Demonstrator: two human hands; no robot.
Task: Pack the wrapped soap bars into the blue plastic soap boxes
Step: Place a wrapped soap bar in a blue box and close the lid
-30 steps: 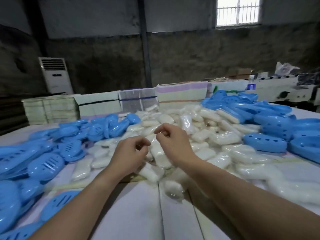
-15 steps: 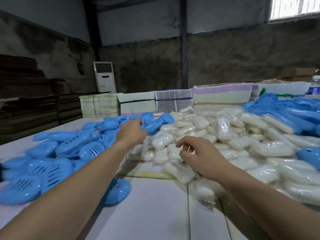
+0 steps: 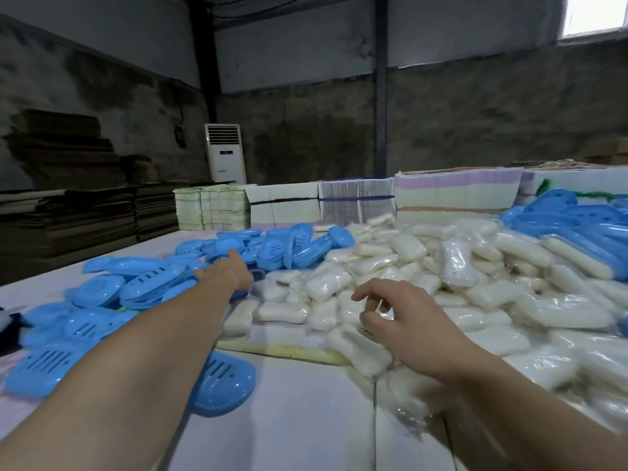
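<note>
A heap of white soap bars in clear wrap (image 3: 424,277) covers the middle and right of the table. Blue plastic soap boxes (image 3: 136,287) lie piled on the left, and more blue boxes (image 3: 577,229) are stacked at the far right. My left hand (image 3: 231,271) stretches far forward, fingers straight, into the left blue pile, touching the boxes. My right hand (image 3: 397,321) hovers over the near edge of the soap heap with fingers loosely curled, holding nothing that I can see. One blue box half (image 3: 224,385) lies alone under my left forearm.
Bundles of flat printed cartons (image 3: 356,202) line the table's far edge. Stacks of brown cardboard (image 3: 68,212) stand on the left beyond the table. A white floor air conditioner (image 3: 225,153) stands by the back wall. Bare white tabletop (image 3: 306,419) lies near me.
The view has swung left. My left hand left the spot beside the right hand and reached far out into the blue boxes; my right hand stayed over the soap heap.
</note>
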